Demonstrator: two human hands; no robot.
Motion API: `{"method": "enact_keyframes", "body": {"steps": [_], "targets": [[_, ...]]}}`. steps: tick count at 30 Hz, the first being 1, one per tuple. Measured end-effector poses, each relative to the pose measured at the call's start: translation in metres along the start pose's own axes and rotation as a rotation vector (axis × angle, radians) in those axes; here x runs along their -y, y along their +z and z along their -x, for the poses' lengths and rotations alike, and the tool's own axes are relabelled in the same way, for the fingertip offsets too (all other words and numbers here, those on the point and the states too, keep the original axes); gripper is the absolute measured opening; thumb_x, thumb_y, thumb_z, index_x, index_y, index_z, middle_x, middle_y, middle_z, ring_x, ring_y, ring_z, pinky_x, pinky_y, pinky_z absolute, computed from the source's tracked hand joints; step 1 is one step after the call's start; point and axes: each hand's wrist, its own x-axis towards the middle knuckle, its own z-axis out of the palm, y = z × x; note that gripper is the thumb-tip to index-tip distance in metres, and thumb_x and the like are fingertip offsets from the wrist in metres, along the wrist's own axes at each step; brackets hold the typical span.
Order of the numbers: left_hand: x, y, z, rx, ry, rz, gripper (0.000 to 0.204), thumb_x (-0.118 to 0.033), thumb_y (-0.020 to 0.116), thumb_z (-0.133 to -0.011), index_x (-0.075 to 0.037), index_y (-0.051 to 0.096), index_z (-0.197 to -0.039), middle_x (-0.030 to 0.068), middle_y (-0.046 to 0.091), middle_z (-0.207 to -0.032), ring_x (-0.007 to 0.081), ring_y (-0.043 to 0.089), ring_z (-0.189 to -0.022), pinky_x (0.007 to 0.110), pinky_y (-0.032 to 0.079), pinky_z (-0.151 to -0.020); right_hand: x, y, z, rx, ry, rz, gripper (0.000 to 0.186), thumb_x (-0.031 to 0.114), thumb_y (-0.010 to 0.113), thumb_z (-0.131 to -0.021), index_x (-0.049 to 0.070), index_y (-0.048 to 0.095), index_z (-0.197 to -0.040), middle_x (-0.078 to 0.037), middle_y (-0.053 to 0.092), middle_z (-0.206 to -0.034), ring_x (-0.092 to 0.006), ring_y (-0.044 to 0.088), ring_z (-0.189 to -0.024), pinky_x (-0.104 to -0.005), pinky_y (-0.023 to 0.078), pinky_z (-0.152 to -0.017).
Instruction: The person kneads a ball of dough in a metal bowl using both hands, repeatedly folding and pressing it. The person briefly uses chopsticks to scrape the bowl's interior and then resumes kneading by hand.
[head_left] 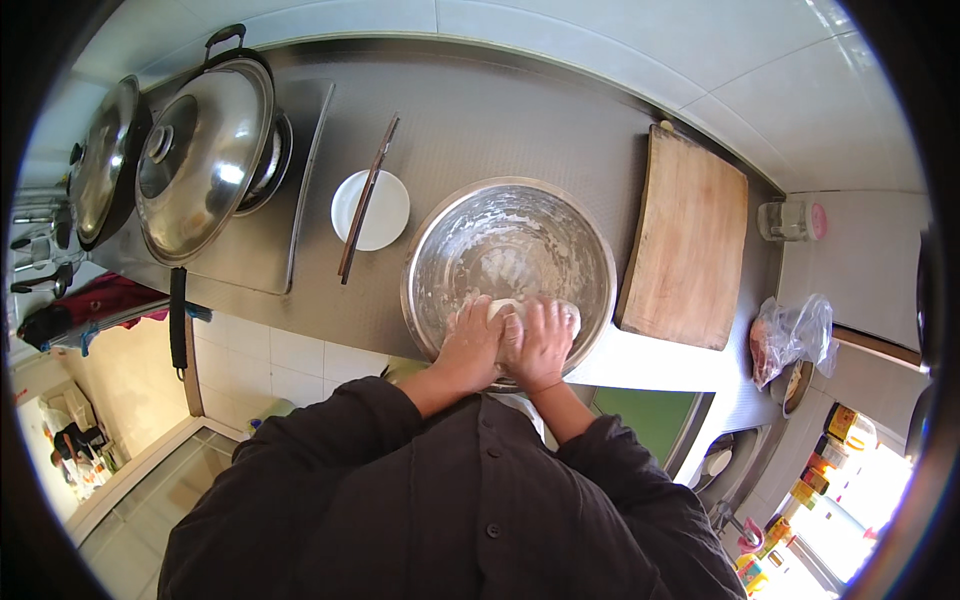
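A large steel mixing bowl (512, 184) stands on the counter in front of me, its inner wall smeared with white, floury residue. Low in the bowl, on the side nearest me, is a lump of white dough (572, 318), mostly covered by my hands. My left hand (474, 338) grips the dough from the left with bent fingers. Beside it, my right hand (540, 342) has its fingers curled over the dough's top. The two hands touch, and white residue coats the fingers. The dough's underside is hidden.
Left of the bowl, wooden chopsticks (368, 200) lie across a small white bowl (392, 212). A wooden cutting board (690, 240) lies to the right. Lidded pans (205, 160) occupy the stove at far left. A plastic bag (790, 335) and glass jar (785, 222) sit at far right.
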Motion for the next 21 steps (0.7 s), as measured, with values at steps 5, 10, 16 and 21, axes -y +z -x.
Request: {"method": "enact_keyframes", "body": {"steps": [5,10,16,21], "targets": [[0.010,-0.002,-0.020,0.064,-0.129,-0.057,0.048,-0.012,0.063,-0.072,0.003,0.044,-0.115,0.0227,0.045,-0.112,0.0420,0.043,-0.112,0.044,0.044,-0.086,-0.011,0.027,-0.027,0.099,-0.061,0.004,0.024,0.030,0.054,-0.083,0.010,0.060,-0.093,-0.009,0.059,-0.093,-0.0308,0.054,-0.089,-0.0456,0.038,-0.083],[0.025,-0.014,-0.058,0.175,-0.331,-0.059,0.053,-0.023,0.067,-0.073,0.001,0.045,-0.114,0.0226,0.057,-0.095,0.0417,0.060,-0.086,0.048,0.050,-0.071,-0.025,0.063,-0.076,0.158,-0.045,0.060,0.025,0.036,0.054,-0.085,0.011,0.060,-0.083,-0.009,0.062,-0.083,-0.0309,0.059,-0.083,-0.0456,0.040,-0.081],[0.072,-0.007,-0.109,0.275,-0.358,-0.088,0.063,-0.043,0.071,-0.070,0.000,0.049,-0.111,0.0256,0.063,-0.094,0.0395,0.062,-0.090,0.048,0.050,-0.076,-0.021,0.082,-0.126,0.136,0.048,0.009,0.035,0.042,0.050,-0.087,0.010,0.062,-0.082,-0.012,0.066,-0.084,-0.0289,0.063,-0.083,-0.0454,0.046,-0.076],[0.062,-0.020,-0.101,0.201,-0.342,0.003,0.068,-0.050,0.069,-0.071,-0.001,0.049,-0.115,0.0239,0.063,-0.098,0.0389,0.062,-0.090,0.047,0.049,-0.075,-0.024,0.076,-0.130,0.319,0.105,0.153,0.050,0.052,0.038,-0.091,0.010,0.065,-0.093,-0.012,0.066,-0.092,-0.0303,0.063,-0.089,-0.0453,0.048,-0.078]]}}
